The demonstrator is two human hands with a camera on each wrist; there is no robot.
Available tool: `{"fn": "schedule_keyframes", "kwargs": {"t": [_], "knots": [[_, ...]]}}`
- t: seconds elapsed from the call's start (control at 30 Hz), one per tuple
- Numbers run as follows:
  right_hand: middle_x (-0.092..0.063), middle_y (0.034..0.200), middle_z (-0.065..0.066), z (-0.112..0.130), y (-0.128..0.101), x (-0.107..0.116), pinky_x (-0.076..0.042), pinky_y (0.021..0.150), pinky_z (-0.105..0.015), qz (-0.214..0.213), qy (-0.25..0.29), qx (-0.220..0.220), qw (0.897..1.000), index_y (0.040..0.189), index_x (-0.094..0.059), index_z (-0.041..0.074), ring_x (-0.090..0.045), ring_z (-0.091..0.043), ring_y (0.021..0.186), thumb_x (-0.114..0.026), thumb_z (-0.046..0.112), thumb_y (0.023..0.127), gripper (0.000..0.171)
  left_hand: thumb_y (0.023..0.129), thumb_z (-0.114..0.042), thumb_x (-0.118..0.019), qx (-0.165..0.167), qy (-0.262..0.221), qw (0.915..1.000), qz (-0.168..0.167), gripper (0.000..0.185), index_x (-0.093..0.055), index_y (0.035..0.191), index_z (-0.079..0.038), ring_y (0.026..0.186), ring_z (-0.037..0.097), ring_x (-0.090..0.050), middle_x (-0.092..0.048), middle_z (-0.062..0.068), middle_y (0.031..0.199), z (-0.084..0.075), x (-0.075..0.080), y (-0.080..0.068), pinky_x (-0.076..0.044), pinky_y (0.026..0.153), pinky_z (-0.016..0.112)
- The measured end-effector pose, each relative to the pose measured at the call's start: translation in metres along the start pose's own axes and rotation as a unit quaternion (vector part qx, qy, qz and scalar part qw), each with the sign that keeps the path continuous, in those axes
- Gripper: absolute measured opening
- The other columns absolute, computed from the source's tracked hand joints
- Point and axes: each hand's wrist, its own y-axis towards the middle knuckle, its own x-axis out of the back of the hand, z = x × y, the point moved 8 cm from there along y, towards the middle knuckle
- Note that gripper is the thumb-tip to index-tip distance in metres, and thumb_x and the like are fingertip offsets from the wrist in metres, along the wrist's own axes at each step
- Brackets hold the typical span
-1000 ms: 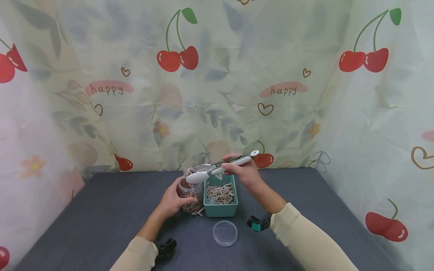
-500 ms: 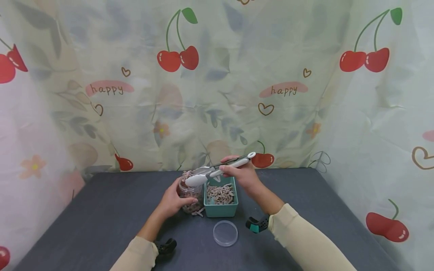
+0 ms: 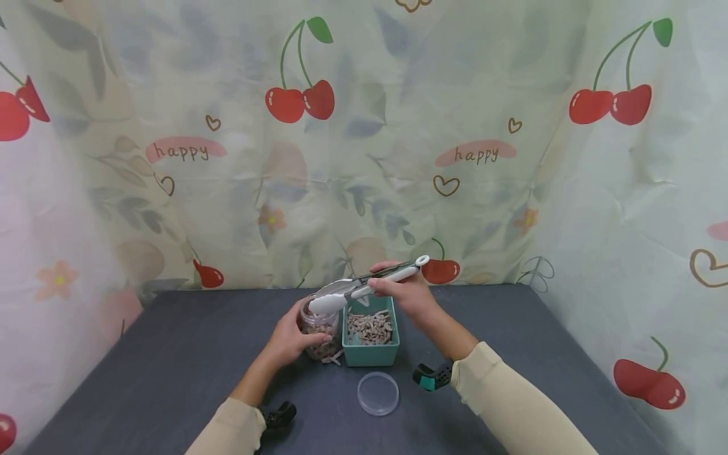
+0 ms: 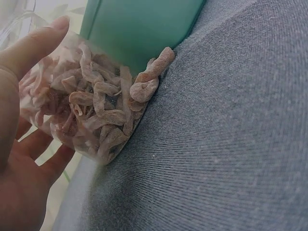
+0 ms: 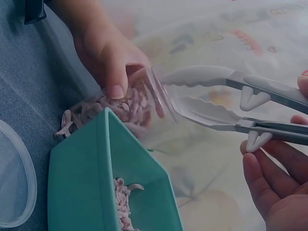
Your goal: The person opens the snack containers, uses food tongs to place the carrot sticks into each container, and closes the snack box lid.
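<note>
My left hand [image 3: 290,338] grips a clear jar [image 3: 318,328] holding pinkish-brown curled pieces, tilted on the dark grey table. In the left wrist view the fingers [image 4: 19,183] wrap the jar [image 4: 86,115]. My right hand [image 3: 406,294] holds white-tipped tongs [image 3: 364,285] with their tips at the jar mouth. In the right wrist view the tongs [image 5: 216,96] stand slightly apart with nothing between them, in front of the jar [image 5: 139,103]. A teal box [image 3: 370,357] with more pieces stands right of the jar.
A clear round lid [image 3: 378,393] lies on the table in front of the box. A few loose pieces [image 3: 332,359] lie between jar and box, also seen as loose pieces [image 4: 151,77]. A cherry-print curtain [image 3: 364,158] closes off the back and sides.
The tongs' tips have dropped a little toward the jar mouth. The clump of pieces seen at the tips earlier no longer shows. My left hand has kept its grip on the jar.
</note>
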Motion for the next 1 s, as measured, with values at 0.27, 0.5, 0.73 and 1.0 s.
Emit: {"fn": "schedule_keyframes", "kwargs": {"t": [0.27, 0.5, 0.73, 1.0], "knots": [[-0.07, 0.088, -0.005, 0.005, -0.002, 0.008, -0.055, 0.073, -0.035, -0.013, 0.0, 0.008, 1.0, 0.11, -0.063, -0.011, -0.067, -0.015, 0.075, -0.072, 0.0, 0.084, 0.029, 0.07, -0.027, -0.089, 0.002, 0.013, 0.9999, 0.002, 0.091, -0.04, 0.145, -0.012, 0.104, 0.024, -0.057, -0.057, 0.011, 0.126, -0.001, 0.0, -0.001, -0.047, 0.084, 0.042], [-0.07, 0.089, -0.003, 0.009, -0.002, 0.016, -0.054, 0.078, -0.037, -0.023, 0.004, 0.006, 1.0, 0.113, -0.061, -0.012, -0.068, -0.016, 0.08, -0.071, 0.001, 0.086, 0.031, 0.07, -0.027, -0.089, -0.006, 0.005, 1.0, 0.001, 0.085, -0.045, 0.141, -0.014, 0.108, 0.023, -0.057, -0.058, 0.007, 0.129, -0.001, -0.001, -0.001, -0.047, 0.087, 0.044], [-0.066, 0.103, -0.024, 0.012, -0.002, 0.026, -0.054, 0.08, -0.043, -0.029, 0.001, 0.018, 0.999, 0.114, -0.06, -0.013, -0.068, -0.017, 0.082, -0.069, 0.002, 0.088, 0.032, 0.07, -0.024, -0.089, -0.011, -0.004, 0.9999, 0.006, 0.084, -0.045, 0.141, -0.017, 0.112, 0.023, -0.056, -0.058, 0.004, 0.131, 0.0, -0.001, -0.001, -0.045, 0.09, 0.044], [-0.062, 0.107, -0.03, 0.012, -0.008, 0.04, -0.054, 0.077, -0.034, -0.034, -0.001, 0.023, 0.999, 0.114, -0.057, -0.016, -0.067, -0.015, 0.084, -0.068, -0.001, 0.088, 0.031, 0.071, -0.024, -0.089, -0.019, -0.005, 0.9998, 0.007, 0.084, -0.044, 0.142, -0.014, 0.111, 0.024, -0.057, -0.059, 0.008, 0.131, -0.002, -0.002, 0.0, -0.045, 0.089, 0.042]]}}
